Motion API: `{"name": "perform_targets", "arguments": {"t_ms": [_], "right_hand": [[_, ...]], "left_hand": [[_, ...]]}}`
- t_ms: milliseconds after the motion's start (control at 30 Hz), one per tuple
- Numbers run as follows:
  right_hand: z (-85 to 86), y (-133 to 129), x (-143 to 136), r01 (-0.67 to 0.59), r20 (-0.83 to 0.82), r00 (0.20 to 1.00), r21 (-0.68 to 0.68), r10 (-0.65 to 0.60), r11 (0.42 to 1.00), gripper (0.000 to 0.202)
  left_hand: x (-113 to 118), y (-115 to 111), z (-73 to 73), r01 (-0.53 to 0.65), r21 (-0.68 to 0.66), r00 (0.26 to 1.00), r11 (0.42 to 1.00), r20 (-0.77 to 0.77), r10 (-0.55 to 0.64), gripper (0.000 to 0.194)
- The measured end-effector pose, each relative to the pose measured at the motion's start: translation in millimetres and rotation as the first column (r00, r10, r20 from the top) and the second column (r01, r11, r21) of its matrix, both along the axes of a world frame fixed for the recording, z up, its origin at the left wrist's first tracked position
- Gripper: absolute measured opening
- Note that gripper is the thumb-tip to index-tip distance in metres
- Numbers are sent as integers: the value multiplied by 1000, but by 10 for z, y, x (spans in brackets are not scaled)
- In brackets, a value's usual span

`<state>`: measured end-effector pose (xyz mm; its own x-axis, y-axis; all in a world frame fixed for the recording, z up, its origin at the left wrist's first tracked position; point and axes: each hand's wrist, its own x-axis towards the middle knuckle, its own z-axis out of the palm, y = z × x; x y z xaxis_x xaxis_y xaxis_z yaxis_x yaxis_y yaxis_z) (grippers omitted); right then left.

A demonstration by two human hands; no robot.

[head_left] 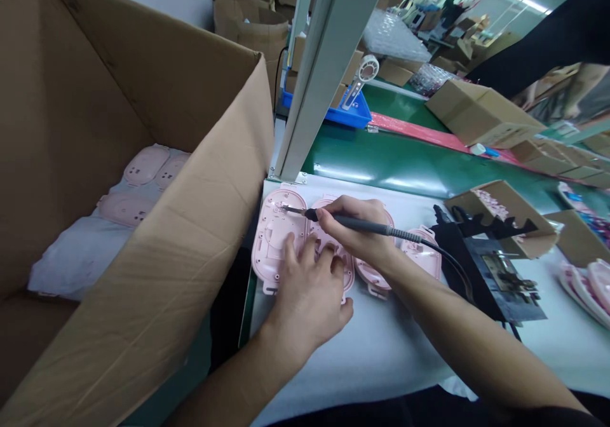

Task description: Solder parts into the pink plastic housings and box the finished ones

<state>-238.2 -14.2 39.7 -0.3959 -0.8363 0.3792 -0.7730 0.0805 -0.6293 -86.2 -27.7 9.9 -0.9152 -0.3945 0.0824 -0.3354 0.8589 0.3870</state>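
My right hand [368, 244] grips a soldering iron [374, 226] like a pen, its cable trailing right. The iron's tip meets, or hovers just over, the upper part of the leftmost pink plastic shell [265, 258]; contact is hard to make out. My left hand [307, 297] lies with fingers spread across that shell's right edge and the neighbouring pink shell [320, 207], holding no object. Further right, another pink shell [374, 276] is partly under my right hand and forearm. One more pink shell [424, 257] lies beyond it. All rest on a white-covered bench [362, 357].
A tall cardboard box [204, 179] with pink shells inside stands at left. A metal post [317, 77] rises behind the bench. At right are a black-and-metal fixture [505, 274] and an open carton of small pink parts [495, 206]. A blue tray [350, 117] holds a handheld fan [359, 84].
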Motion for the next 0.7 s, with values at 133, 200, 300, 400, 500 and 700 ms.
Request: {"name": "perform_targets", "arguments": {"t_ms": [133,200,300,400,500,700], "right_hand": [[28,-16,15,23,23,999,51,-24,998,21],[43,-12,18,23,34,999,74,-26,997,23],[52,-6,0,11,44,999,86,-15,996,23],[15,-41,-38,-39,94,995,96,30,995,23],[-18,-90,-42,-55,122,992,89,44,995,21],[383,270,-204,-163,213,961,-65,173,984,19]], "left_hand": [[7,-2,-9,-2,-2,1000,1000,-7,2,53],[8,4,-2,0,-3,1000,1000,-9,0,53],[10,12,6,0,4,1000,1000,-9,0,52],[10,2,1,-11,5,1000,1000,-4,11,52],[-4,-15,18,-11,-20,1000,1000,13,12,53],[-98,-15,96,16,-209,993,978,114,8,45]]}}
